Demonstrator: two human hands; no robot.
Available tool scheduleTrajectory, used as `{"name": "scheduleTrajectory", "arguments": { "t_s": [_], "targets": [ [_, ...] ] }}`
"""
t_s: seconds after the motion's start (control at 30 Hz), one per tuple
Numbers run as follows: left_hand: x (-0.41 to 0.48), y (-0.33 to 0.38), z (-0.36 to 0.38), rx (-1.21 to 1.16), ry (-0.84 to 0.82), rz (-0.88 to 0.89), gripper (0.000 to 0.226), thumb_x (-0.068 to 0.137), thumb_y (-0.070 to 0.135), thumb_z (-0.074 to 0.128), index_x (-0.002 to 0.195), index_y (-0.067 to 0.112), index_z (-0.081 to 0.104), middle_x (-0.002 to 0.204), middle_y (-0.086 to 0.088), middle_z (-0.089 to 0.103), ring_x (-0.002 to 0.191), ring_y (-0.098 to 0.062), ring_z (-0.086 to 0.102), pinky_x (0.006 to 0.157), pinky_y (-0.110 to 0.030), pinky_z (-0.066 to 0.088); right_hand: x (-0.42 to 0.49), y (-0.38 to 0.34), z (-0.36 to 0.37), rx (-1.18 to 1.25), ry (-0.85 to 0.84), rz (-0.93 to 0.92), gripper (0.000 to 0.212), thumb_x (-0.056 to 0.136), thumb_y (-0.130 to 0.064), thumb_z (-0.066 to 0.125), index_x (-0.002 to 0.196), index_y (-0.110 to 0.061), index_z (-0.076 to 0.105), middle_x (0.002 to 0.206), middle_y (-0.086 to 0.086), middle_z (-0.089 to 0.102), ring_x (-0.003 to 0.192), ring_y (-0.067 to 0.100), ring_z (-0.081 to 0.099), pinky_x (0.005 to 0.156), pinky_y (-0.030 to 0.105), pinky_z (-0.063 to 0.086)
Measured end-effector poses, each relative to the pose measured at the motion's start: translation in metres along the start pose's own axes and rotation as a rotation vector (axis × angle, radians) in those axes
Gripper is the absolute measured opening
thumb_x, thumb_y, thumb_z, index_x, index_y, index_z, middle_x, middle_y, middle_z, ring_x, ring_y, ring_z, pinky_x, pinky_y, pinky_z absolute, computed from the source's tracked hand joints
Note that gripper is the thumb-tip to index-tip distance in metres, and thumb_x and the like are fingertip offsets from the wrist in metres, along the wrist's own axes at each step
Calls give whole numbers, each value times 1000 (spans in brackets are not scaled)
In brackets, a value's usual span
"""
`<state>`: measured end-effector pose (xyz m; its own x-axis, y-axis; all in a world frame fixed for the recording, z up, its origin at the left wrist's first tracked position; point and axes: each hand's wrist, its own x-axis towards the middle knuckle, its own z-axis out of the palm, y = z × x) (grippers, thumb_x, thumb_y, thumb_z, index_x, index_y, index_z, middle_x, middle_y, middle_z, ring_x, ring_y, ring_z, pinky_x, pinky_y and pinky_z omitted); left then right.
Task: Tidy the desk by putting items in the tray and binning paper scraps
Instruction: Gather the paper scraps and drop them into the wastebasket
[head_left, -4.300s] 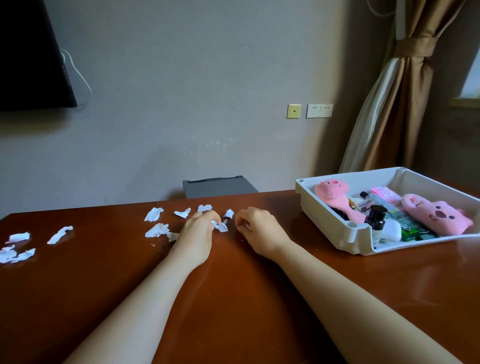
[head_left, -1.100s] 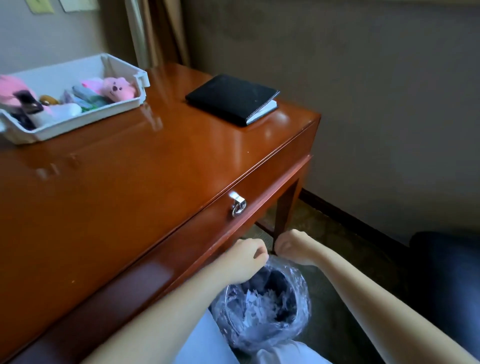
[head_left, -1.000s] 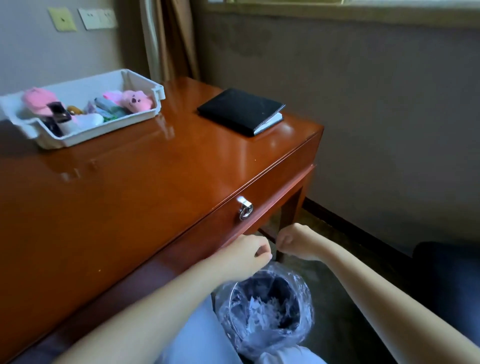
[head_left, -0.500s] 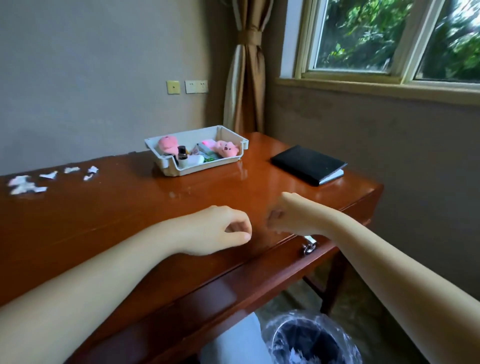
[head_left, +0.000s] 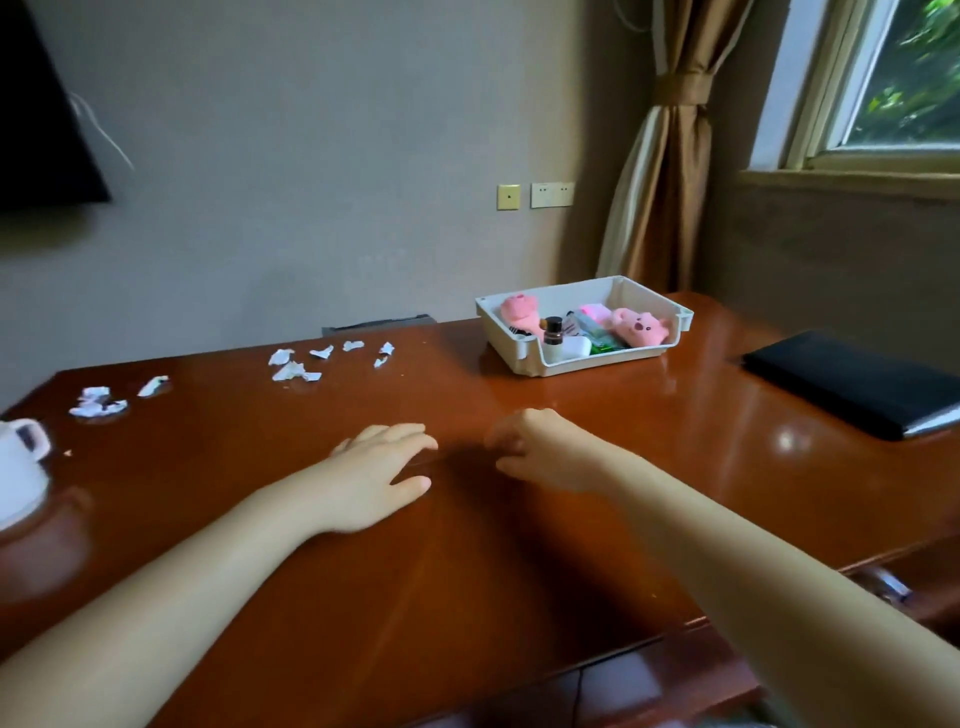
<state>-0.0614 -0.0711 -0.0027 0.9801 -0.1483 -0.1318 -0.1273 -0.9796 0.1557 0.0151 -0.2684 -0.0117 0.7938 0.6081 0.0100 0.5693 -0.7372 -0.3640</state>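
Observation:
Torn white paper scraps lie in a loose group near the desk's far edge, with more paper scraps further left. The white tray stands at the back right and holds pink plush items, a small dark-capped bottle and several other things. My left hand hovers over the middle of the desk with fingers stretched forward, holding nothing. My right hand is beside it, fingers loosely curled and empty. Both hands are well short of the scraps. The bin is out of view.
A black notebook lies at the desk's right end. A white mug stands at the left edge. A drawer handle shows on the desk front at the right. A wall, a curtain and a window lie behind.
Both hands have come up from the bin beside the desk and moved back over the desktop. The view has swung left, and my left hand's fingers have straightened from a fist.

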Motion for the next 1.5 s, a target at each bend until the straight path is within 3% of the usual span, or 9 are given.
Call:
{"name": "scheduleTrajectory", "arguments": {
  "t_s": [0.13, 0.27, 0.37, 0.57, 0.77, 1.1, 1.3, 1.4, 1.5],
  "targets": [
    [4, -50, 17, 1, 41, -192, 57, 100, 43, 31, 151, 33, 9, 160, 10, -2, 148, -16, -3, 119, -47, 6, 43, -16, 27, -64, 4, -87, 32, 90, -20, 59, 122, -14, 59, 124, 6, 58, 116, 23, 52, 100, 31, 41],
    [14, -95, 31, -66, 170, -355, 62, 98, 49, 29, 152, 29, 5, 161, 5, 0, 149, -19, 0, 119, -48, 8, 81, -28, 43, -31, 47, -106, 30, 91, -19, 57, 120, -15, 59, 124, 6, 55, 120, 25, 47, 105, 35, 39],
    [29, -124, 34, -85, 293, -441, 66, 96, 53, 30, 152, 26, 6, 161, 2, 2, 149, -20, 3, 119, -47, 10, 112, -37, 51, 4, 90, -99, 27, 93, -18, 55, 120, -16, 59, 122, 5, 55, 115, 24, 49, 99, 32, 42],
    [69, -163, 27, -127, 449, -521, 77, 92, 58, 38, 152, 21, 6, 161, -1, 3, 148, -24, 5, 118, -47, 12, 174, -49, 65, 100, 166, 0, 40, 96, -14, 50, 135, -17, 46, 142, 8, 36, 131, 26, 35, 110, 35, 38],
    [122, -201, 11, -175, 476, -515, 96, 79, 72, 45, 152, 22, 5, 161, -3, 2, 148, -26, 1, 118, -48, 8, 233, -51, 73, 109, 256, 52, 51, 95, -15, 50, 143, -21, 33, 155, 8, 19, 144, 28, 18, 116, 41, 28],
    [176, -238, 3, -172, 460, -548, 98, 80, 72, 44, 151, 25, -4, 161, -6, -8, 148, -26, -7, 118, -47, 5, 317, -54, 79, -88, 248, 58, 63, 94, -55, 32, 148, -26, 18, 159, 8, 9, 147, 31, -1, 118, 47, 7],
    [196, -256, -2, -136, 405, -455, 69, 93, 55, 35, 151, 28, 8, 161, 0, 7, 148, -19, 6, 119, -44, 12, 349, -60, 81, -47, 136, -89, 59, 94, -51, 37, 148, -33, 21, 158, 6, 18, 147, 26, 14, 117, 44, 16],
    [199, -258, -2, -97, 407, -421, 58, 97, 48, 31, 150, 29, 16, 157, 3, 21, 145, -18, 18, 117, -42, 17, 353, -63, 79, 42, 134, -192, 47, 94, -39, 46, 140, -30, 39, 144, 2, 45, 134, 23, 38, 109, 40, 33],
    [197, -259, -2, -93, 431, -407, 53, 99, 42, 32, 148, 28, 20, 153, 0, 28, 141, -22, 25, 114, -40, 21, 354, -67, 80, 91, 158, -249, 27, 92, -32, 49, 114, -23, 62, 116, 0, 63, 111, 22, 53, 93, 40, 45]
  ]
}}
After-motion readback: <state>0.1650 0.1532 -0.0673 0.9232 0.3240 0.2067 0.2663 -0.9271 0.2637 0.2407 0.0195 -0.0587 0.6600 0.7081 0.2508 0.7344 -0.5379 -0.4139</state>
